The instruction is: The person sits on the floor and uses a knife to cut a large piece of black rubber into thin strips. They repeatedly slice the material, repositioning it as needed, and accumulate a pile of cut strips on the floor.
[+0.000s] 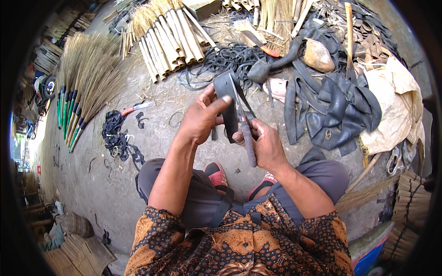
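My left hand (200, 117) pinches a strip of black rubber inner tube (226, 99), holding it upright in front of me. My right hand (264, 145) grips a pair of long scissors (244, 122) by the wrapped handles, with the blades against the rubber strip. I am seated low, my knees and red sandals (217, 175) below the hands on the concrete floor.
A pile of black inner tubes (331, 108) lies at the right, cut rubber strips (115, 133) and a red-handled knife (136, 108) at the left. Grass brooms with green handles (80, 87) and bundled broom heads (168, 39) lie beyond. A stone (317, 55) and crumpled sacking (396, 103) are at the right.
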Tool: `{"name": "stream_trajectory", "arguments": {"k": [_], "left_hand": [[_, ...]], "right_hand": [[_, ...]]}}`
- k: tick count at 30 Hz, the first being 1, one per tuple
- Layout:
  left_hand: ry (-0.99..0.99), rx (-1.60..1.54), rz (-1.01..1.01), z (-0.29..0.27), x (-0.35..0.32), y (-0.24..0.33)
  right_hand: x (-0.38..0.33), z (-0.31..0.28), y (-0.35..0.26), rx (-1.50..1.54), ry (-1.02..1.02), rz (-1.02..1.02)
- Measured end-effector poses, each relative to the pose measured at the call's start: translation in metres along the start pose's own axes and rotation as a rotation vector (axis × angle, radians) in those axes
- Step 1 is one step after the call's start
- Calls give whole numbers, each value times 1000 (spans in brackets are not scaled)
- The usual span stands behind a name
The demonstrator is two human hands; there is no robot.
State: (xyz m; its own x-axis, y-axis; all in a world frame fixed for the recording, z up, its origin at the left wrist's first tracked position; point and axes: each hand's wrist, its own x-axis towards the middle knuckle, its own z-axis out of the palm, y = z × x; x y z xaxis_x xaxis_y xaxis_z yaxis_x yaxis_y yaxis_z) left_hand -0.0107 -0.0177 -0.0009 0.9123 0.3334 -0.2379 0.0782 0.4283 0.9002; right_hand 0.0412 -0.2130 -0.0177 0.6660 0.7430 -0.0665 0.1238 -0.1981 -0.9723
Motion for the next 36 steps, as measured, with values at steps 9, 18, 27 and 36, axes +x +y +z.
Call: {"name": "stream_trajectory", "arguments": {"k": [9, 18, 27, 36], "left_hand": [[-58, 69, 56, 2, -8, -2], [42, 63, 47, -8, -2, 3], [48, 148, 99, -3, -10, -4], [30, 219, 94, -4, -6, -8]], "right_hand": [[6, -2, 1, -267, 65, -42], [2, -3, -2, -235, 57, -63], [3, -3, -4, -357, 87, -73], [0, -10, -10, -299, 60, -67]]}}
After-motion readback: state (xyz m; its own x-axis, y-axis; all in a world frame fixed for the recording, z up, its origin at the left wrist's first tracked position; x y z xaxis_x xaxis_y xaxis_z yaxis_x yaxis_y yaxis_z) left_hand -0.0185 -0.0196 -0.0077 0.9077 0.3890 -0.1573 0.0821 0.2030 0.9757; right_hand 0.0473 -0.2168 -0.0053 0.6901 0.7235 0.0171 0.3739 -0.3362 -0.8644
